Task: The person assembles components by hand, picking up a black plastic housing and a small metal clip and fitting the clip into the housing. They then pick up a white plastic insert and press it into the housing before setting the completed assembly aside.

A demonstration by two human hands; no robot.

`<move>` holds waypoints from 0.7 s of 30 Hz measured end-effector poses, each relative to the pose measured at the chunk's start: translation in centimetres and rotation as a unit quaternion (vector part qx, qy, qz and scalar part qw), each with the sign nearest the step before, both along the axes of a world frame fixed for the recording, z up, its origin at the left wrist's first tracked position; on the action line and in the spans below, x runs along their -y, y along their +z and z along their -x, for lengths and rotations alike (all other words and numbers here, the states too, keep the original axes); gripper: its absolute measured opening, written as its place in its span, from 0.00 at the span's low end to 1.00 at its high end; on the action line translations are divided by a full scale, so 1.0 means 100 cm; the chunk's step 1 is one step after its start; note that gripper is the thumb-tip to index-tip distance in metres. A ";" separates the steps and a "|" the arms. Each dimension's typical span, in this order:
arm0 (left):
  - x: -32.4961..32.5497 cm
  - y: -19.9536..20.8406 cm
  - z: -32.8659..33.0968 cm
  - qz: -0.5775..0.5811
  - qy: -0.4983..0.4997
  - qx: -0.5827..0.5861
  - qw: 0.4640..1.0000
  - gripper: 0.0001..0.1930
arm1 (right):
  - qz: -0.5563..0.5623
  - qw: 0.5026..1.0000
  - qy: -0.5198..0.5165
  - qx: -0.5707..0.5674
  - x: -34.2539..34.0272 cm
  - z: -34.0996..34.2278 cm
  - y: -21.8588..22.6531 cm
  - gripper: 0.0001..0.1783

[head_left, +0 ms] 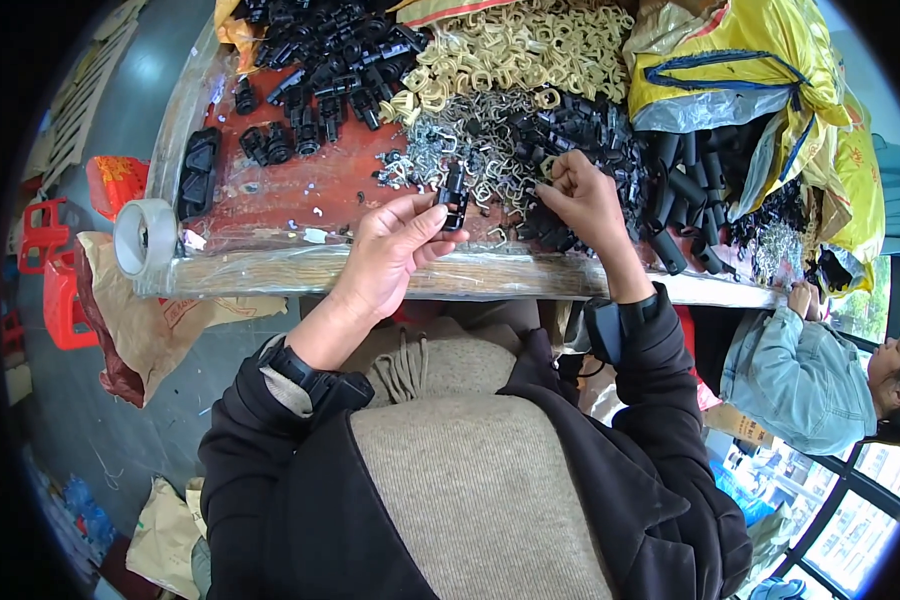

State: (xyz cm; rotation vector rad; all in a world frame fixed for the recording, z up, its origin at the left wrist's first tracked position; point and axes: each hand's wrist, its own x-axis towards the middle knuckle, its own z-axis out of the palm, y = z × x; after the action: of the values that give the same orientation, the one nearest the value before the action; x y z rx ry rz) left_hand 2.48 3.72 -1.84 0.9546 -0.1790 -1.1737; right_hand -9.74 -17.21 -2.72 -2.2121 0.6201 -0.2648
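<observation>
Left hand (395, 240): closing thumb and fingers on a black slotted plastic part (455, 195). The part is sitting at the fingertips, its near end lying in the pinch, its far end projecting beyond the thumb, away from the person.

Right hand (585, 200): curling, with thumb and forefinger close together, beside the held part and apart from it, over the edge of the heap of black fittings (570, 130); whether the fingertips are holding anything, one cannot tell.

Just beyond the hands: bent metal hooks (485, 125), spreading loosely; smaller silvery metal pieces (410, 165), lying to their left.

Farther back: a mound of cream U-shaped clips (520, 55); a second pile of black fittings (345, 60), spilling toward the person.

To the right: black tubes (685, 185), lying under the opening of a yellow woven sack (740, 65).

To the left: a black tray (200, 172), resting on the red tabletop (290, 205); a roll of clear tape (145, 237), standing at the corner.

Beyond the table: red plastic stools (65, 300), standing at left; a co-worker in a pale-blue denim jacket (805, 370), reaching to the table edge at right.
</observation>
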 end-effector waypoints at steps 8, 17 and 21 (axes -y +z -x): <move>-0.001 0.004 0.002 0.000 0.004 0.003 1.000 0.13 | 0.262 0.956 -0.003 0.136 0.002 -0.004 -0.002 0.06; -0.004 0.013 0.012 0.006 -0.027 0.008 1.000 0.14 | -0.312 0.938 0.111 0.105 -0.036 0.006 0.047 0.09; -0.006 0.016 0.017 0.006 -0.047 -0.006 0.999 0.14 | -0.307 0.931 0.180 0.084 -0.051 0.002 0.057 0.11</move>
State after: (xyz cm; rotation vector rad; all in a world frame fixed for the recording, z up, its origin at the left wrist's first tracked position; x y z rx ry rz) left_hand 0.77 4.32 -0.25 0.9363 -0.2226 -1.2624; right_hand -9.98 -12.10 3.02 -1.6298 0.1560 -0.0525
